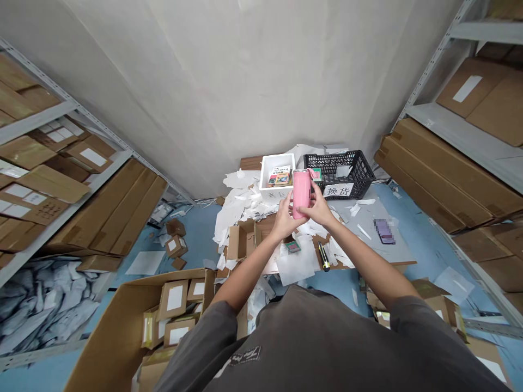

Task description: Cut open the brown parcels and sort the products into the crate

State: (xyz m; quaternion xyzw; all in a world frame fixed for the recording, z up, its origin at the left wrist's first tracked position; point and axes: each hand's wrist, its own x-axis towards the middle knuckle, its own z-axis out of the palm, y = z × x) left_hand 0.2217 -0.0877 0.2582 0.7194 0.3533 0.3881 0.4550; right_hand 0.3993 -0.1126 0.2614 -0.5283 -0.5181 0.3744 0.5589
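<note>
L hand point(286, 216) & R hand point(320, 210) are gripping the pink cup point(301, 191), fingers part-curled round it, holding it above the desk point(370, 251) nr the white bin point(283, 194). Smooth sides poss. risking a slip; cutter point(323, 257) lying below, maybe threatening scratches.

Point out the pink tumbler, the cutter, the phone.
Pink tumbler point(301, 193), head view: middle of its body.
Cutter point(323, 257), head view: middle of its handle.
Phone point(384, 231), head view: middle of its upper face.
</note>
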